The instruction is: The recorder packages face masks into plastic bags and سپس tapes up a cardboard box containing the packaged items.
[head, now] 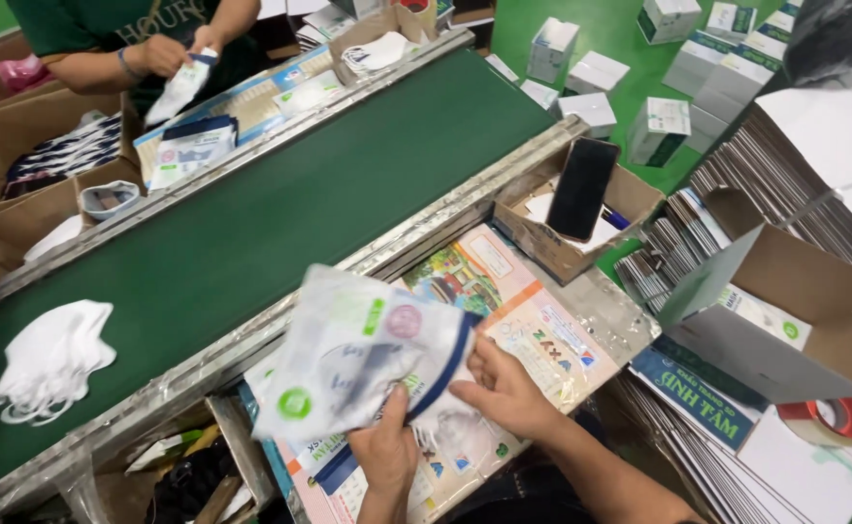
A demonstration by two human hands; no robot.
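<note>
My left hand [385,448] grips the lower edge of a stack of clear plastic mask packets [353,349] with green and pink stickers and a dark blue stripe. My right hand [506,388] rests its fingers against the right side of the same stack, thumb on the blue stripe. The packets are held tilted above a colourful printed sheet [533,320] that covers the work surface.
A green conveyor belt [280,194] runs diagonally, with white masks [49,359] lying on it at left. Across the belt another person's hands [169,53] hold a packet. A small cardboard box with a black phone [581,189] sits right; an open carton [785,311] and a tape roll [834,419] further right.
</note>
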